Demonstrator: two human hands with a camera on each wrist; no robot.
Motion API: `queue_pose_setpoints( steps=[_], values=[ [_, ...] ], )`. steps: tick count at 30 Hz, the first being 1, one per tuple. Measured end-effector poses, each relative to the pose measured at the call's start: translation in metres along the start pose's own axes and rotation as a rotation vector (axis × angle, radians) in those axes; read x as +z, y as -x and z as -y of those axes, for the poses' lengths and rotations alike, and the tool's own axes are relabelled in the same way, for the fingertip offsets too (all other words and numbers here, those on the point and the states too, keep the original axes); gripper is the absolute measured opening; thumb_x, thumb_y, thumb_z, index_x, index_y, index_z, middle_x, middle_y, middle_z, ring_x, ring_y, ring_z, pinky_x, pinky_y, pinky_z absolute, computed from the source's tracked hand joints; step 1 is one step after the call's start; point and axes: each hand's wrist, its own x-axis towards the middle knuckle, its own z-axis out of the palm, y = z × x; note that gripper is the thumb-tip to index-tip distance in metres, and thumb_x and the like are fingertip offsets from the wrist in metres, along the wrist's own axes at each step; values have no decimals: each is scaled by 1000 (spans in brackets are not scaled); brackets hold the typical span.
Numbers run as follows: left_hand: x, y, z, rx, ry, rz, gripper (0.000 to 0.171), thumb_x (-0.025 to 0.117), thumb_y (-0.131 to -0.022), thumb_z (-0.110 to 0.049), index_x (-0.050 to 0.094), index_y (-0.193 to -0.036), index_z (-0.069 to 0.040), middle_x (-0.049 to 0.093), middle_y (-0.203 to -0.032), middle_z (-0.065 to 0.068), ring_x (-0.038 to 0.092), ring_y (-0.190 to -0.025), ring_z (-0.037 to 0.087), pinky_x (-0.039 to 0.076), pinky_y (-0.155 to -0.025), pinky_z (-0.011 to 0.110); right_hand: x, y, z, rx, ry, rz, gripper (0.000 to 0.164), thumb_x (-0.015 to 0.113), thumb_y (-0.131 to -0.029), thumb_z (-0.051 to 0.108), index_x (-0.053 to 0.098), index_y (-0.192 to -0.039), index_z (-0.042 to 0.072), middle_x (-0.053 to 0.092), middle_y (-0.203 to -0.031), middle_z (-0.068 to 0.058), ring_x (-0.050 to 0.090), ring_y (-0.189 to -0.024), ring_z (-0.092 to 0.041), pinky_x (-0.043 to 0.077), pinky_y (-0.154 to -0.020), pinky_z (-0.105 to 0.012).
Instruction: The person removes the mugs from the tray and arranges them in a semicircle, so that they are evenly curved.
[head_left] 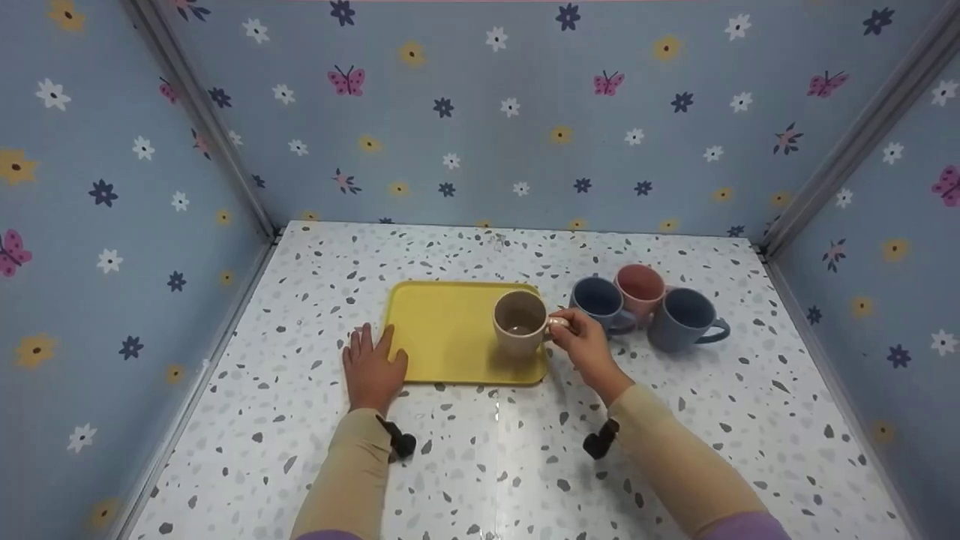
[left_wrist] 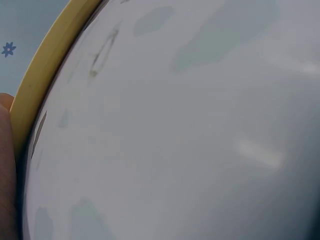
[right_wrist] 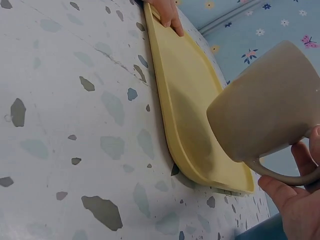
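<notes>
My right hand [head_left: 589,351] grips the handle of a beige mug [head_left: 519,339]. The mug is upright over the right end of a yellow tray [head_left: 442,330]. In the right wrist view the beige mug [right_wrist: 265,102] hangs above the tray [right_wrist: 175,80], its shadow falling on the tray's surface, with fingers of my right hand [right_wrist: 300,205] round the handle. My left hand [head_left: 373,371] rests at the tray's left edge, fingers spread and pointing forward. Only the tray's rim [left_wrist: 37,75] and a sliver of that hand [left_wrist: 7,170] appear in the left wrist view.
Right of the tray stand a dark blue mug [head_left: 596,298], a pink mug [head_left: 640,289] and a grey-blue mug [head_left: 681,321], close together. All rest on a speckled white table [head_left: 480,465]. Flowered blue panels [head_left: 480,112] enclose the back and both sides.
</notes>
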Motion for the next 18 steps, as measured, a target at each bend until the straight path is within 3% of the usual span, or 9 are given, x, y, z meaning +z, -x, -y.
queue_pose_setpoints(
  steps=[7, 14, 18],
  values=[
    [-5, 2, -4, -7, -3, 6, 61, 44, -101, -42, 39, -157, -19, 13, -168, 19, 2, -155, 40, -4, -123, 56, -19, 12, 2, -21, 29, 6, 15, 64, -96, -2, 64, -111, -4, 71, -102, -8, 70, -91, -19, 58, -87, -44],
    [-4, 2, -3, 12, 2, -10, 61, 44, -100, -42, 42, -156, -19, 16, -167, 20, 5, -154, 42, -1, -123, 58, -39, 26, 6, -16, 4, 9, 18, 62, -97, -1, 61, -114, -7, 68, -109, -12, 69, -96, -16, 58, -90, -34],
    [-1, 0, 0, 20, 14, -18, 61, 44, -100, -42, 43, -155, -19, 16, -167, 21, 5, -154, 42, -1, -123, 58, -49, 32, 7, -44, -12, -3, 18, 61, -97, -4, 60, -113, -10, 68, -107, -14, 70, -95, -16, 58, -91, -36]
  ],
)
